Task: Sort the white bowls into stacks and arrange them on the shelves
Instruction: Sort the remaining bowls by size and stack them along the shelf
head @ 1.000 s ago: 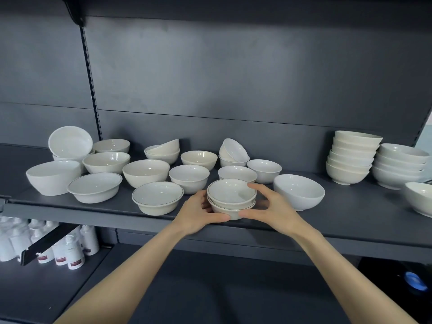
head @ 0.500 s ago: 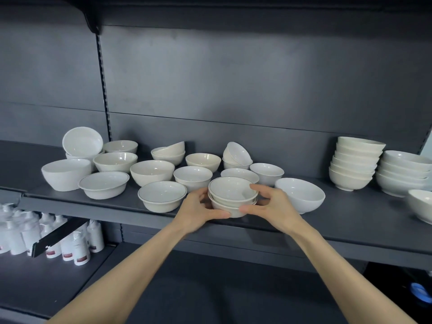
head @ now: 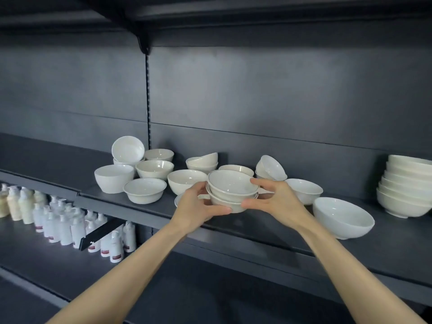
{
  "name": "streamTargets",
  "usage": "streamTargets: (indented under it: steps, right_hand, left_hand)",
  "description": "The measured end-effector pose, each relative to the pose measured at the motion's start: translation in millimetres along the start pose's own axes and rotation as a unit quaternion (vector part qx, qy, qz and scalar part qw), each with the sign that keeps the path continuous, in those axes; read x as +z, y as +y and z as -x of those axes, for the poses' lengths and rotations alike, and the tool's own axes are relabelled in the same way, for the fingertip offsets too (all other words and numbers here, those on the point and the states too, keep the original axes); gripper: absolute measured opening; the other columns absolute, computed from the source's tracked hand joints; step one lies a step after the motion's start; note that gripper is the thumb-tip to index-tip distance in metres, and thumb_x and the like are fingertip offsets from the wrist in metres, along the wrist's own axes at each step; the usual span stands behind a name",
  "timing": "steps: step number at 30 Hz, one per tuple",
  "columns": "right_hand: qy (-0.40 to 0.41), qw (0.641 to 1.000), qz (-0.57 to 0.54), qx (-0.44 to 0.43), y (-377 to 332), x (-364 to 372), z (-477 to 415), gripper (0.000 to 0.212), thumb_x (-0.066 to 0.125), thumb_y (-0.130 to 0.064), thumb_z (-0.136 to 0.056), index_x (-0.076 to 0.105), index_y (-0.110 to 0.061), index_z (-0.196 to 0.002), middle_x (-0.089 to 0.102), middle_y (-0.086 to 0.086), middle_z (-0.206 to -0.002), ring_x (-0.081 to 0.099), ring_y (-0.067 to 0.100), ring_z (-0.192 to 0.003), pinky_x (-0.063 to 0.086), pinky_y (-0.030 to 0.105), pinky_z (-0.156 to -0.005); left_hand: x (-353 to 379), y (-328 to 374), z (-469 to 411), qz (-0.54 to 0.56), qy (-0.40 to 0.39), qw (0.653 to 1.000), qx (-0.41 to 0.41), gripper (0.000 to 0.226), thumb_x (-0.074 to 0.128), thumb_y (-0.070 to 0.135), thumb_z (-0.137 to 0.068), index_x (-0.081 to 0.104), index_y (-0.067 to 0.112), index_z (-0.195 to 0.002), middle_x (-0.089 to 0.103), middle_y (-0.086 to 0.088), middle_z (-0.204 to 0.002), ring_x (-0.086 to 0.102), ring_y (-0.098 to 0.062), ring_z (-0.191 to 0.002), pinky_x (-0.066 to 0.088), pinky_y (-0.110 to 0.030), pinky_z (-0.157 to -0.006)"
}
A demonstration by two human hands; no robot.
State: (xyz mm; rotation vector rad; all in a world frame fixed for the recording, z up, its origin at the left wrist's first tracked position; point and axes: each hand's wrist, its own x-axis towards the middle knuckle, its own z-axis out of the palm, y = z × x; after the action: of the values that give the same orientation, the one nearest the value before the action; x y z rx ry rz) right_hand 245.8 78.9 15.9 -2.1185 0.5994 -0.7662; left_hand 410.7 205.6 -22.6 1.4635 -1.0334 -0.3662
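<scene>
Fingers clasp a nested stack of glossy white, thin-rimmed bowls.

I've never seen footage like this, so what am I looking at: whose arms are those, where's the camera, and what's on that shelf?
No machine here: these are a person's bare arms, filmed by one wide-angle camera worn on their head, looking forward and down. The left hand and right hand grip a small stack of white bowls from either side, at the front of a dark shelf. More loose bowls stand behind and to the left, a large bowl sits to the right, and a tall stack stands farther right. Below, white bottles line a lower shelf.
</scene>
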Motion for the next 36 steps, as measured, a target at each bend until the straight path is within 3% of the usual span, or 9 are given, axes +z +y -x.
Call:
streamTargets:
  steps: [5,7,12,14,18,23,27,30,36]
  right_hand:
    - [-0.018,1.0,0.002,-0.019,-23,34,-29,0.082,0.088,-0.03,-0.061,0.054,-0.015,-0.134,0.058,-0.008,-0.131,0.063,0.005,-0.101,0.048,0.031,-0.099]
    - [-0.008,1.0,-0.001,-0.028,-31,47,-39,0.079,0.089,-0.026,-0.062,0.055,-0.013,-0.132,0.057,-0.007,-0.131,0.062,0.005,-0.104,0.047,0.028,-0.1]
    - [0.006,1.0,0.002,-0.012,-40,74,-57,0.081,0.089,-0.03,-0.059,0.057,-0.013,-0.131,0.056,-0.008,-0.132,0.06,0.008,-0.111,0.045,0.033,-0.103]
    - [0.009,1.0,0.008,0.004,-40,80,-56,0.082,0.088,-0.03,-0.06,0.055,-0.011,-0.132,0.057,-0.009,-0.132,0.062,0.008,-0.107,0.049,0.031,-0.098]
    - [0.027,0.999,0.02,0.043,-35,86,-43,0.078,0.088,-0.025,-0.064,0.054,-0.012,-0.133,0.057,-0.01,-0.129,0.062,0.0,-0.096,0.05,0.013,-0.072]
    - [0.055,0.995,0.047,0.073,-36,86,-30,0.078,0.087,-0.026,-0.063,0.055,-0.013,-0.133,0.06,-0.007,-0.129,0.064,-0.001,-0.091,0.049,0.016,-0.08]
    - [0.051,0.994,0.043,0.092,-32,89,-25,0.078,0.088,-0.026,-0.062,0.055,-0.013,-0.131,0.062,-0.005,-0.126,0.065,0.005,-0.098,0.051,0.023,-0.09]
    - [0.044,0.993,0.04,0.104,-27,92,-24,0.078,0.088,-0.026,-0.062,0.055,-0.011,-0.131,0.062,-0.003,-0.123,0.061,0.013,-0.108,0.05,0.027,-0.094]
    - [0.034,0.993,0.023,0.114,-20,99,-26,0.079,0.088,-0.022,-0.063,0.052,-0.013,-0.133,0.06,0.001,-0.127,0.061,0.007,-0.108,0.05,0.026,-0.095]
  left_hand:
    - [-43,-5,-12,0.001,0.035,0.999,-0.006,0.064,0.089,0.006,-0.06,0.059,0.008,-0.117,0.069,0.004,-0.103,0.068,-0.006,-0.09,0.052,-0.013,-0.07]
    - [-61,-7,-20,-0.007,0.038,0.999,0.0,0.066,0.091,0.01,-0.058,0.06,0.011,-0.116,0.069,0.001,-0.107,0.069,-0.015,-0.096,0.053,-0.018,-0.074]
    - [-94,-20,-40,-0.015,0.011,1.0,-0.003,0.069,0.093,0.015,-0.055,0.058,0.013,-0.114,0.068,0.002,-0.106,0.069,-0.015,-0.092,0.054,-0.021,-0.077]
    - [-99,-30,-44,-0.021,-0.009,1.0,-0.01,0.068,0.094,0.022,-0.053,0.059,0.014,-0.111,0.069,0.002,-0.103,0.066,-0.014,-0.094,0.052,-0.024,-0.081]
    - [-96,-43,-45,-0.042,-0.066,0.997,-0.017,0.082,0.089,0.048,-0.043,0.059,0.019,-0.114,0.067,0.007,-0.111,0.061,-0.01,-0.109,0.05,-0.031,-0.095]
    - [-89,-51,-41,-0.032,-0.098,0.995,-0.008,0.058,0.089,0.025,-0.064,0.058,0.017,-0.111,0.058,0.006,-0.108,0.053,0.003,-0.089,0.042,-0.001,-0.066]
    - [-86,-58,-38,-0.015,-0.113,0.993,-0.011,0.071,0.09,0.036,-0.056,0.058,0.022,-0.118,0.056,-0.002,-0.123,0.057,-0.009,-0.105,0.045,-0.009,-0.076]
    - [-85,-62,-36,0.019,-0.122,0.992,-0.017,0.062,0.087,0.015,-0.066,0.054,0.021,-0.118,0.062,0.01,-0.109,0.059,-0.003,-0.098,0.046,-0.004,-0.068]
    - [-84,-66,-35,0.058,-0.142,0.987,-0.041,0.065,0.084,0.009,-0.069,0.05,0.021,-0.124,0.064,0.016,-0.107,0.059,0.006,-0.097,0.048,-0.004,-0.071]
